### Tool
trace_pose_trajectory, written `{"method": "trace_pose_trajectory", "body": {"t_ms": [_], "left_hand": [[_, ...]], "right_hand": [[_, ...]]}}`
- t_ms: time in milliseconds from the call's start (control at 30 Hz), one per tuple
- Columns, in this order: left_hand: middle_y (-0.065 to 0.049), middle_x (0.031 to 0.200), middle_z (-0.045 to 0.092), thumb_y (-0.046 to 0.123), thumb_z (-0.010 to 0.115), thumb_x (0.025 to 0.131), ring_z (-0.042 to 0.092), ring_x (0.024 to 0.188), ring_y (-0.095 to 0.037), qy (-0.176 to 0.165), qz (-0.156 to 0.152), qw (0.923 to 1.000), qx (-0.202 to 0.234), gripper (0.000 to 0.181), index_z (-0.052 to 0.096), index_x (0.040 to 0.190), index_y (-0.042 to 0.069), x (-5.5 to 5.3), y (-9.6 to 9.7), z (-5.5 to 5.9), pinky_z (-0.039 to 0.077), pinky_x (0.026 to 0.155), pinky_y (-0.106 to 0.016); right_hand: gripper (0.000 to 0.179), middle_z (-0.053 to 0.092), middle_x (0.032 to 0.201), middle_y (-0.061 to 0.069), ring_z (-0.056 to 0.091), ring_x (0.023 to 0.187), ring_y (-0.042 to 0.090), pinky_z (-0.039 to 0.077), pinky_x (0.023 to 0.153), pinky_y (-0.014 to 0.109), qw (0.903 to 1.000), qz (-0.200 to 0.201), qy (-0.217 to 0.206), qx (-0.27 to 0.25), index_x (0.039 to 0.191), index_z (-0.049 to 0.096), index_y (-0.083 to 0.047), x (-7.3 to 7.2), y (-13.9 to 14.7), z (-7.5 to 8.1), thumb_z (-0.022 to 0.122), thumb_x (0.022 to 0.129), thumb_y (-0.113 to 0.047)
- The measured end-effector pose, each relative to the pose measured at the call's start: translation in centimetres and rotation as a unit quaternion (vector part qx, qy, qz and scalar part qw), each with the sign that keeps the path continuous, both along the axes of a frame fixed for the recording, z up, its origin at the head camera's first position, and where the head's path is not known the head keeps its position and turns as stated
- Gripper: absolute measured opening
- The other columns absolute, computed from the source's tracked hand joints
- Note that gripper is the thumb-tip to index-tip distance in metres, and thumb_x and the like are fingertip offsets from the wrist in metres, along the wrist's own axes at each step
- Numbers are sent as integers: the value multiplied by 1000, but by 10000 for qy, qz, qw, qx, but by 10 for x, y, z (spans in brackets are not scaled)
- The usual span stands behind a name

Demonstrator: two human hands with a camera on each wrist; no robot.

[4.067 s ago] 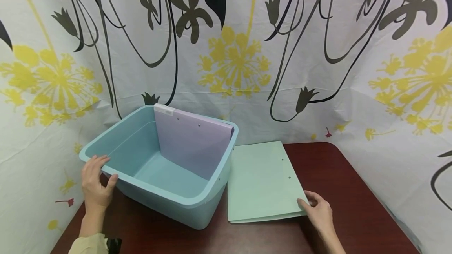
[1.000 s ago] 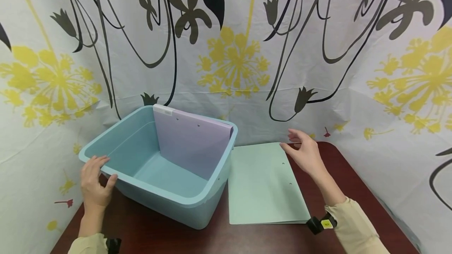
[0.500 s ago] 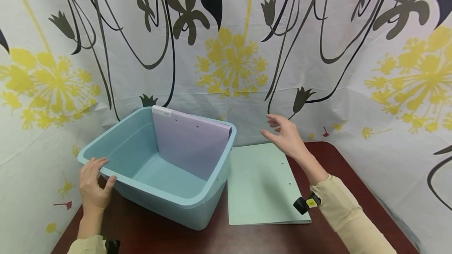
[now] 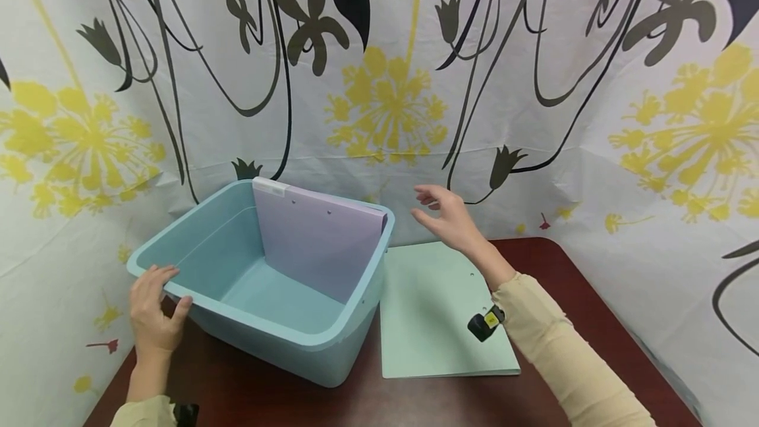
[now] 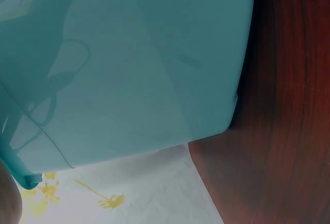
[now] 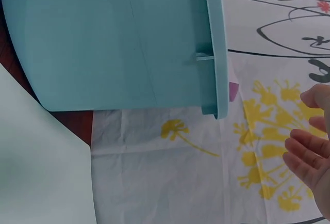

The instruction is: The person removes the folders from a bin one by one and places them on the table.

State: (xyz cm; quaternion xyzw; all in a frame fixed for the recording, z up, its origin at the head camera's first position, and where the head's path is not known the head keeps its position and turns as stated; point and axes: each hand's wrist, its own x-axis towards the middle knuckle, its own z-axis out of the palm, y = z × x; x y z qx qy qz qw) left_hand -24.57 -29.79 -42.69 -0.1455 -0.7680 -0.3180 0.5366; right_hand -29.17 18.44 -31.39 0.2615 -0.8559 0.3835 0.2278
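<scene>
blue tub point(image 4: 279, 345): probably light, stiff; hold by rim point(image 4: 237, 315).
left hand point(image 4: 155, 308) curls there, perhaps loosely; right hand point(image 4: 446, 217), thumb and fingers apart.

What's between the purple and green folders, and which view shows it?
The right wall of the blue tub, in the head view: purple folder inside, green folder outside on the table. Right wrist view adds a table sliver.

In front of you, a light-blue rectangular plastic bin point(image 4: 326, 364) stands mouth-up. Inside, a flat lilac folder point(image 4: 320, 242) stands on edge along the far wall. To your right, a flat pale-green folder point(image 4: 423, 318) lies closed beside the bin.
</scene>
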Motion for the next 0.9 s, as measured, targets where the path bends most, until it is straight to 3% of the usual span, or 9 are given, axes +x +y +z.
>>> {"method": "trace_pose_trajectory", "body": {"t_ms": [300,567,900], "left_hand": [[-25,104,59,64,52,75,45,110,-44,-84,64,9999,80,76,62,101,-6,1,1,0,24,105,-39],[-26,103,59,68,50,74,45,108,-44,-32,97,9999,26,81,62,100,-7,0,6,0,24,105,-39],[-28,100,59,68,49,74,45,105,-48,152,54,9999,35,82,62,98,-9,-2,2,0,25,105,-41]], "right_hand": [[38,58,106,16,56,97,29,47,83,42,9998,203,-35,-7,119,54,1,-14,-20,-1,62,84,-11],[45,56,110,14,53,101,26,45,86,37,9992,234,-90,301,122,52,0,-17,-36,-4,65,82,-17],[57,52,124,16,45,118,29,37,96,43,9980,299,-45,564,126,48,-1,-27,-49,-17,69,79,-22]]}}
